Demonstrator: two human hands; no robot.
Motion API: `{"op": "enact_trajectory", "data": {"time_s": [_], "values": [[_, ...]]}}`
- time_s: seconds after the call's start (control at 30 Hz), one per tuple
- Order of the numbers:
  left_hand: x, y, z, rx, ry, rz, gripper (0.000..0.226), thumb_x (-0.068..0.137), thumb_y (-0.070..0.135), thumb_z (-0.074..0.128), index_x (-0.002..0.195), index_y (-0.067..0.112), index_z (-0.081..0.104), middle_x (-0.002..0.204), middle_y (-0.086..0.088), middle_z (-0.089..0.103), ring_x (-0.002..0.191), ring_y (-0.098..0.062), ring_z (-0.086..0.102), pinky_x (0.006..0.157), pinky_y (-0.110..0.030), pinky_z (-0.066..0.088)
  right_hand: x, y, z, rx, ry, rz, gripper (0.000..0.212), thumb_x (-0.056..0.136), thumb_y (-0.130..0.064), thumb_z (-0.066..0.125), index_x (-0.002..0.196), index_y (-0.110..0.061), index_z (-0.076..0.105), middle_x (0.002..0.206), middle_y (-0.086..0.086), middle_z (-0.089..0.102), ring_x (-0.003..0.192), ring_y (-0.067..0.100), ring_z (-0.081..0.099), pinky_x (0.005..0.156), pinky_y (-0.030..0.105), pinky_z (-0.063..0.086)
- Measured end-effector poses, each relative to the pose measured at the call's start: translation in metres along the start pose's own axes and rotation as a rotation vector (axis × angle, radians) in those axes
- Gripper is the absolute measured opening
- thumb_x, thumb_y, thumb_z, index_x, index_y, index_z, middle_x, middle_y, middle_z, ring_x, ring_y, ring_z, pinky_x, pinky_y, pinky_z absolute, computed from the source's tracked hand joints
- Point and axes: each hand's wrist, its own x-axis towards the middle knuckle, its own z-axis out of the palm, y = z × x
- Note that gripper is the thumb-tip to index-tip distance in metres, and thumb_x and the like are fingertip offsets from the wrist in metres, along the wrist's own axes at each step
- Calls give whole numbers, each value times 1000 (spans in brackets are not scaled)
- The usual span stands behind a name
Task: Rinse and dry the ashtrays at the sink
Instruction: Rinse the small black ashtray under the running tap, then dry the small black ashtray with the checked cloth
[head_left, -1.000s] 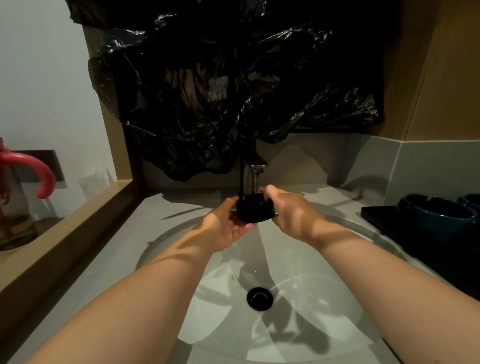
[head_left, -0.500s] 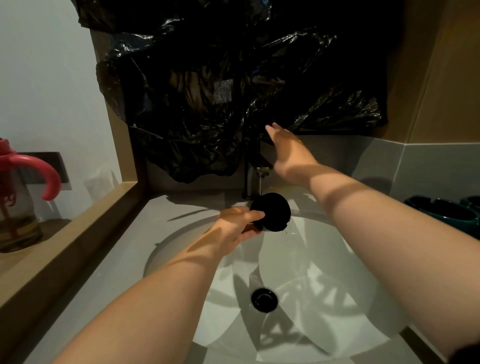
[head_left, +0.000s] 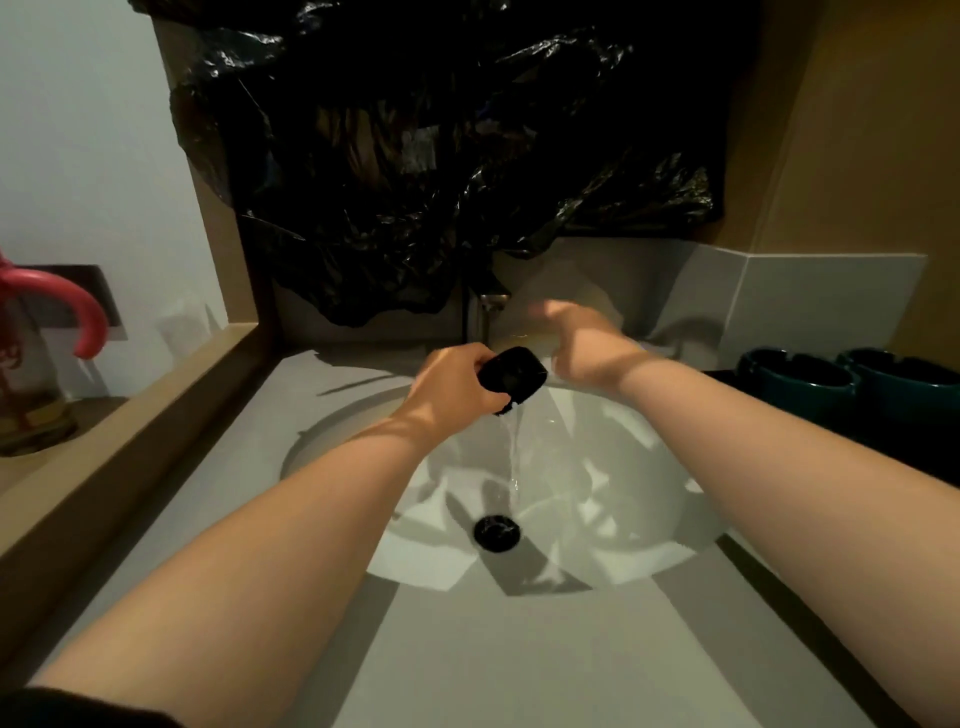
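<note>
Your left hand (head_left: 457, 389) is clamped on the black ashtray (head_left: 514, 374), fingers curled round its left edge, and holds it over the back of the sink (head_left: 649, 499), just in front of the tap (head_left: 488, 312). The ashtray is tilted, with its hollow side turned towards you and one corner pointing down. From that low corner a thin stream of water (head_left: 513, 457) falls into the white bowl and lands just beside the black drain (head_left: 496, 532). Your right hand (head_left: 576, 345) is up at the right of the ashtray, close to the tap. It is blurred, so you cannot tell whether its fingers are spread or curled, nor whether it touches the ashtray. Both of your forearms reach in over the grey counter (head_left: 493, 649) that surrounds the bowl. At the right of the sink, a left teal ashtray (head_left: 795, 382) and a right teal ashtray (head_left: 904, 384) stand upright side by side on a dark mat (head_left: 883, 447), well apart from your hands; whether the two touch is not clear. A crumpled black plastic sheet (head_left: 441, 156) hangs on the wall above the tap, its lower edge reaching down around the top of the tap. On your left a wooden ledge (head_left: 130, 405) runs along the counter, and beyond it stands a clear bottle (head_left: 31, 395) with a pink handle.
</note>
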Motion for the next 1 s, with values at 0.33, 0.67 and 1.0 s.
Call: {"op": "enact_trajectory", "data": {"time_s": [0.33,0.67,1.0], "values": [[-44,40,-16,651,-271,319,30,88,21,59,118,22,52,100,0,61,91,-22,58,75,-33,49,-77,22,21,-142,-22,-112,56,82,-18,68,134,-22,47,122,2,56,105,21,56,82,31,45],[-70,42,-4,693,-256,272,26,86,18,59,112,17,54,97,-3,63,85,-23,58,66,-32,48,-98,37,23,-185,-146,-20,54,89,-16,57,139,-20,41,143,2,45,122,23,50,96,38,47],[-64,100,50,-1195,-272,-752,39,90,23,65,121,5,49,116,-16,57,98,-29,64,64,-35,54,-157,80,-68,-137,154,218,40,89,-16,51,129,-11,52,133,9,51,118,28,49,95,44,46]]}}
